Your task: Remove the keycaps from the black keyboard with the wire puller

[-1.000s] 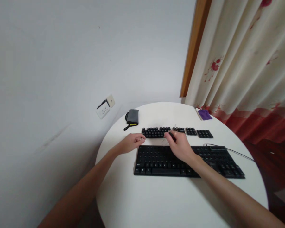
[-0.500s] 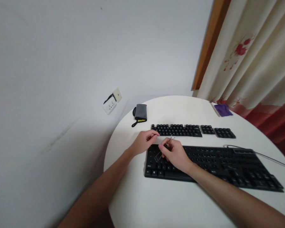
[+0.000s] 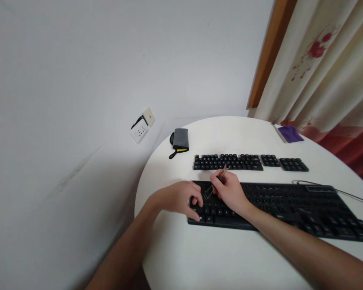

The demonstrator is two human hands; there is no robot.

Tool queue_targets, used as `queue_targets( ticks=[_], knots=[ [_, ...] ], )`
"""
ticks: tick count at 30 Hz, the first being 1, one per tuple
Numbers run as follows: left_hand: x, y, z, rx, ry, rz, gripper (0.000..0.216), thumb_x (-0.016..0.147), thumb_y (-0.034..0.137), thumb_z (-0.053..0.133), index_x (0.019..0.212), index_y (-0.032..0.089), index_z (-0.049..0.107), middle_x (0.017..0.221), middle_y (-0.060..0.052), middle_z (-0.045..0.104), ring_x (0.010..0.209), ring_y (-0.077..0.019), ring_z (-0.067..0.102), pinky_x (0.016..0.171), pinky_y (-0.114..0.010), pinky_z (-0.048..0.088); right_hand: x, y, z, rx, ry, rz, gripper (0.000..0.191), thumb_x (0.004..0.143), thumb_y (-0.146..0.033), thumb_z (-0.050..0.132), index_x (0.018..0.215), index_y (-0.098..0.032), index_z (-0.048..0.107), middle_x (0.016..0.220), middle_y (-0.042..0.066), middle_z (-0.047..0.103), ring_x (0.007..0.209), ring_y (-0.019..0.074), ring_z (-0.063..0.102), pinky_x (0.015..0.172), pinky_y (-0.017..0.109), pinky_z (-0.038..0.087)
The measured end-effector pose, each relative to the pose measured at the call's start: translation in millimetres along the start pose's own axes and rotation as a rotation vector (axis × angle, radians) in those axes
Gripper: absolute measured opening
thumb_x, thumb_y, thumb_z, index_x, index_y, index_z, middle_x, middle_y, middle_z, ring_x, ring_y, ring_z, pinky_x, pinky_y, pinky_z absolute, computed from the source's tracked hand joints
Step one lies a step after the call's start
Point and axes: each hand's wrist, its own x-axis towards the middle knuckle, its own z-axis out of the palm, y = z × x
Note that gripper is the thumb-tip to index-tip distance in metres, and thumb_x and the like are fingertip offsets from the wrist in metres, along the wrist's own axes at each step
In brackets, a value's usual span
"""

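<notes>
A black keyboard (image 3: pixel 278 205) lies on the white round table, many of its keycaps off in the upper rows. My right hand (image 3: pixel 230 191) pinches a wire keycap puller (image 3: pixel 209 192), whose thin loops point down at the keyboard's left part. Over the keyboard's left end is my left hand (image 3: pixel 184 199), thumb and fingers apart and bent, with nothing visible in them; the fingertips are at the lower-left keys. Behind the keyboard, loose black keycaps (image 3: pixel 230 162) are laid out in rows, with two smaller groups of keycaps (image 3: pixel 293 164) to the right.
A grey folded cloth pouch (image 3: pixel 180 139) with a black loop sits at the table's back left. At the back right lies a purple cloth (image 3: pixel 290 134). The keyboard's cable (image 3: pixel 347 193) runs off right. A wall with a socket (image 3: pixel 139 131) borders the left side; a curtain (image 3: pixel 326 80) hangs at right.
My left hand has left the gap between the keycap rows and keyboard, coming down to the keyboard's lower-left keys with its fingers apart. The right hand keeps the puller over the keyboard's left part.
</notes>
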Motion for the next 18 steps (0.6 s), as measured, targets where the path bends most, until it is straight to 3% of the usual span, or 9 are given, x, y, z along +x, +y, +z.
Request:
queue_targets(
  ticks=[6, 10, 18],
  knots=[
    [-2, 12, 9, 0.155, 0.036, -0.135, 0.028, 0.064, 0.033, 0.089, 0.083, 0.02, 0.073, 0.079, 0.003, 0.063, 0.07, -0.013, 0.058, 0.064, -0.023, 0.039, -1, 0, 0, -0.01, -0.004, 0.0, 0.026, 0.093, -0.039, 0.056, 0.074, -0.02, 0.054, 0.054, -0.003, 0.056, 0.042, 0.0104, 0.048, 0.042, 0.022, 0.037],
    [-2, 17, 10, 0.158, 0.02, -0.127, 0.023, 0.067, 0.027, 0.088, 0.08, 0.018, 0.07, 0.078, 0.004, 0.061, 0.071, -0.0129, 0.057, 0.065, -0.024, 0.04, -2, 0, 0, -0.024, -0.007, 0.003, 0.026, 0.093, -0.038, 0.056, 0.075, -0.02, 0.055, 0.054, -0.003, 0.055, 0.043, 0.0109, 0.048, 0.044, 0.023, 0.038],
    [-15, 30, 26, 0.117, 0.143, -0.204, 0.007, 0.086, 0.018, 0.07, 0.092, 0.02, 0.071, 0.1, -0.001, 0.062, 0.094, -0.0171, 0.059, 0.085, -0.028, 0.044, -5, -2, -1, 0.006, -0.007, 0.016, 0.026, 0.093, -0.038, 0.056, 0.074, -0.02, 0.054, 0.055, -0.004, 0.054, 0.043, 0.0104, 0.047, 0.044, 0.022, 0.037]
  ],
)
